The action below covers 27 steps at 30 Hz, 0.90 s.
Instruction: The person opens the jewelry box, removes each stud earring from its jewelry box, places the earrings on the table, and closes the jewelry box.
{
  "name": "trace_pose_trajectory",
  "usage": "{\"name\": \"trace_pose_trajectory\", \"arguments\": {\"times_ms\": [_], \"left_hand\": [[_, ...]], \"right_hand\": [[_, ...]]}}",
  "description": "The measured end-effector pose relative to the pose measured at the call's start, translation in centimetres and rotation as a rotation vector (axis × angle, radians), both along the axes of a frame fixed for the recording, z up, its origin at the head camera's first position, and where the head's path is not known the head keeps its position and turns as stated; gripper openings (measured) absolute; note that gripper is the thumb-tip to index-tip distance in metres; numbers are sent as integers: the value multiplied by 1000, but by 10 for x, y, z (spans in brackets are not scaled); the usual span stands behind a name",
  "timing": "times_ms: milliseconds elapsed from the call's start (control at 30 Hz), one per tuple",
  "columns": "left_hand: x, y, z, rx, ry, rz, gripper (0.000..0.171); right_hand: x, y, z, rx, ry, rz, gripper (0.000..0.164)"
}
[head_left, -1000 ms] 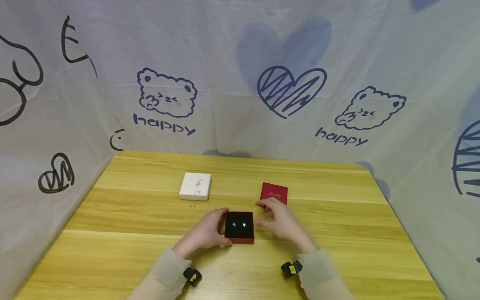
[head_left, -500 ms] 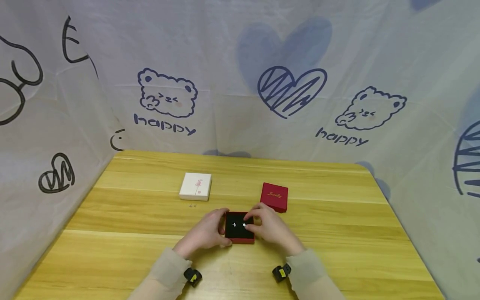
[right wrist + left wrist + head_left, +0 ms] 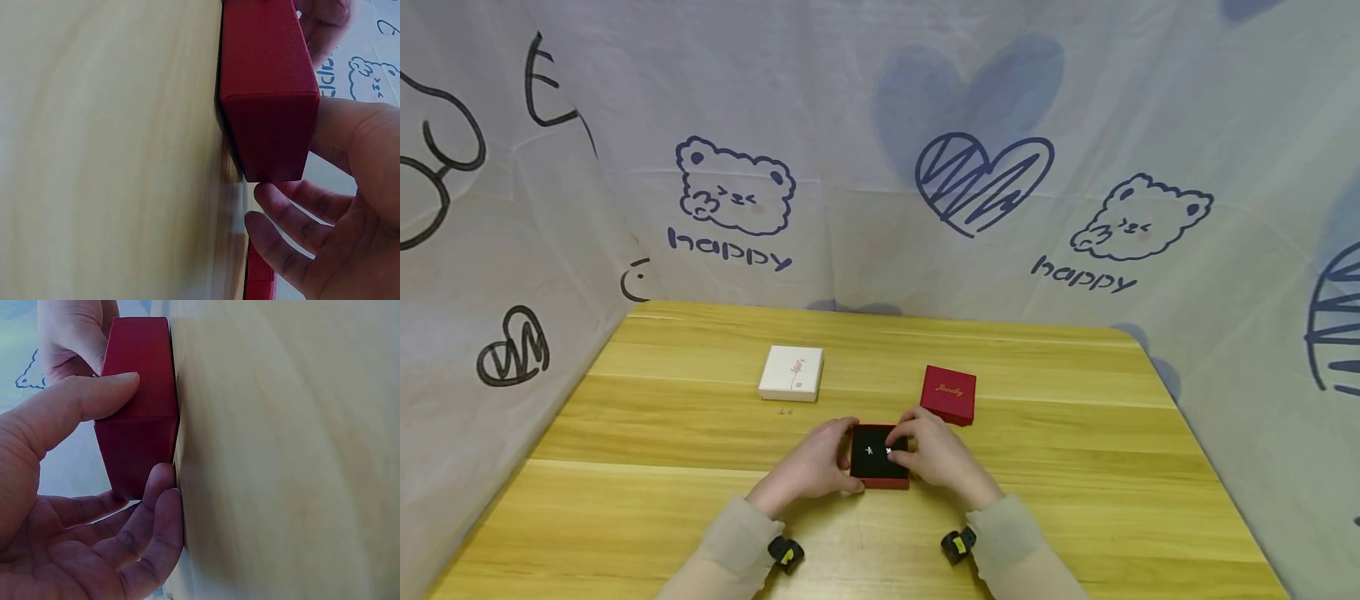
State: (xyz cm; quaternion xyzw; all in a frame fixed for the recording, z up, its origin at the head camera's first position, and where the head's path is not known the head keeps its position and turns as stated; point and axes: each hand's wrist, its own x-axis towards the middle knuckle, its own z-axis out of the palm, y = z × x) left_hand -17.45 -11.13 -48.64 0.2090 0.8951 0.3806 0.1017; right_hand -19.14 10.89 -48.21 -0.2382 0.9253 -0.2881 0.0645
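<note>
An open red jewelry box [image 3: 880,482] with a black insert [image 3: 874,468] sits in front of me. My left hand [image 3: 815,461] grips its left side, the thumb [image 3: 119,390] on the near wall. Two small silvery earrings stand in the insert, a left one [image 3: 869,451] and a star-shaped right one [image 3: 888,451]. My right hand [image 3: 936,450] reaches over the right rim, thumb and index finger pinching the right earring. Those fingertips are hidden behind the box [image 3: 269,56] in the right wrist view, where the other fingers [image 3: 284,209] curl loosely beyond its far corner.
The red lid [image 3: 950,392] with gold lettering lies just behind my right hand. Farther back on the left is a white box [image 3: 792,372] with a pink flower print, and tiny pieces [image 3: 786,411] lie before it. A printed curtain [image 3: 865,250] borders the wooden table [image 3: 1075,467].
My right hand has come left from beside the box to over its insert and closed its thumb and index finger at the right earring. The left hand keeps its grip on the box.
</note>
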Motion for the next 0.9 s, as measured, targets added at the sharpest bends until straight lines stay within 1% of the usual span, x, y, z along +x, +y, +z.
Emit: {"name": "trace_pose_trajectory", "arguments": {"times_ms": [200,667,800,900], "left_hand": [[0,1,0,-1,3,-3,88],[1,1,0,-13,-9,8,87],[1,1,1,-13,-7,8,88],[0,2,1,-15,-7,8,88]], "right_hand": [[0,-2,0,-20,-1,-5,10],[-5,-3,-8,-36,-6,2,4],[-5,-3,-7,-48,-34,1,7],[-4,-3,-5,-70,-73,-6,10]]}}
